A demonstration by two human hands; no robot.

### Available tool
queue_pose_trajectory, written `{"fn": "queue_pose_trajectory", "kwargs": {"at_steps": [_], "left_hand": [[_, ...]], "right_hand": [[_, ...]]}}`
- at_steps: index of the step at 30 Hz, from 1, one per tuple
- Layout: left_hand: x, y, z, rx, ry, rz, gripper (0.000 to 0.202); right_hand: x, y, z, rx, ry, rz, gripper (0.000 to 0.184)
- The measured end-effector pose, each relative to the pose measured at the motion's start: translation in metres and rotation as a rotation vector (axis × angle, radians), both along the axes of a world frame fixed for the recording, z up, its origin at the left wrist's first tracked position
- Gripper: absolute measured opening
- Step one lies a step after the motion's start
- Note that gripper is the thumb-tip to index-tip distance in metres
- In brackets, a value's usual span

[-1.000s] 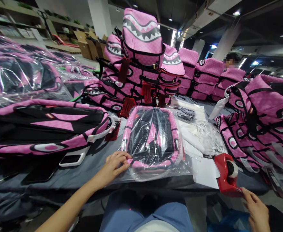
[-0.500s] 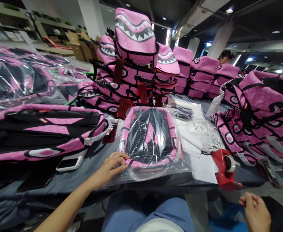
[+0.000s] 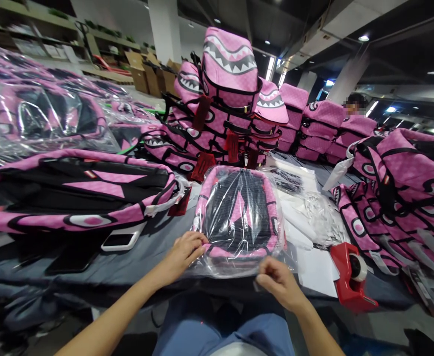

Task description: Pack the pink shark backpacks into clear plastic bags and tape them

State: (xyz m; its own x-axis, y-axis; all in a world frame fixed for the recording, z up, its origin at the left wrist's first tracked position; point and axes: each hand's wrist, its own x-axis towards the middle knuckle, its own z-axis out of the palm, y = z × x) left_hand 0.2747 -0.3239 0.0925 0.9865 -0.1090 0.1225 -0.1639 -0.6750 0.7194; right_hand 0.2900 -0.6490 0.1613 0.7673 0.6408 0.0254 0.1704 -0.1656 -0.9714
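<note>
A pink and black backpack [image 3: 240,247] lies straps up inside a clear plastic bag [image 3: 224,269] in front of me. My left hand [image 3: 187,251] grips the plastic and the pink rim at the lower left corner. My right hand [image 3: 276,279] is at the lower right edge of the plastic, its fingers curled into a pinch. Something small may be between those fingertips, but I cannot make it out. To the right of that hand stands a red tape dispenser [image 3: 346,279] with a roll of clear tape [image 3: 358,268].
An unwrapped backpack [image 3: 135,202] lies at left, near a white-framed device [image 3: 122,238] and a dark phone [image 3: 70,259]. Stacked pink backpacks [image 3: 232,74] rise behind. More backpacks [image 3: 406,173] stand at right. White papers [image 3: 317,269] lie beside the dispenser.
My right hand has come from beside the tape dispenser, leftward and up to the lower right edge of the plastic bag. My left hand stays at the lower left corner. The view has shifted slightly.
</note>
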Motion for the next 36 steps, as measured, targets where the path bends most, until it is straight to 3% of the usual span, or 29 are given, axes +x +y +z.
{"fn": "queue_pose_trajectory", "kwargs": {"at_steps": [2,4,7,9,12,15,18,21,23,26,28,30,33,36], "left_hand": [[0.000,-0.002,0.000,-0.008,-0.016,0.001,0.044],[-0.001,-0.003,-0.001,-0.015,-0.034,0.006,0.042],[-0.003,-0.004,-0.003,-0.027,-0.051,0.026,0.040],[-0.004,-0.005,-0.005,-0.036,-0.057,0.041,0.038],[-0.004,-0.004,-0.004,-0.043,-0.060,0.047,0.037],[-0.004,-0.002,-0.003,-0.044,-0.057,0.041,0.037],[-0.003,-0.002,-0.004,-0.043,-0.051,0.036,0.039],[-0.002,-0.003,-0.005,-0.048,-0.037,0.052,0.038],[-0.002,-0.004,-0.003,-0.060,-0.024,0.069,0.036],[-0.002,-0.001,0.003,-0.110,-0.006,0.116,0.032],[0.001,0.006,0.007,-0.208,0.000,0.226,0.033],[0.008,0.017,0.006,-0.328,0.004,0.397,0.039],[0.026,0.034,-0.003,-0.465,0.081,0.622,0.056],[0.043,0.038,-0.017,-0.611,0.233,0.667,0.066]], "right_hand": [[0.026,0.045,0.019,-0.186,-0.218,0.283,0.038],[0.052,0.089,0.026,-0.394,-0.423,0.485,0.025],[0.082,0.139,0.020,-0.720,-0.648,0.604,0.015],[0.096,0.156,0.015,-0.854,-0.696,0.601,0.019],[0.106,0.154,0.017,-0.940,-0.726,0.352,0.025],[0.096,0.135,0.023,-0.935,-0.738,0.079,0.014],[0.069,0.126,0.014,-0.810,-0.755,0.176,0.017],[0.052,0.136,-0.004,-0.859,-0.741,0.296,0.046],[0.053,0.148,-0.013,-0.940,-0.671,0.306,0.054],[0.065,0.159,-0.014,-0.953,-0.562,0.341,0.049],[0.070,0.153,-0.009,-0.835,-0.508,0.336,0.043],[0.070,0.131,-0.004,-0.590,-0.468,0.231,0.039],[0.066,0.066,-0.004,-0.220,-0.444,-0.155,0.036],[0.060,-0.019,-0.018,-0.198,-0.444,-0.659,0.047]]}}
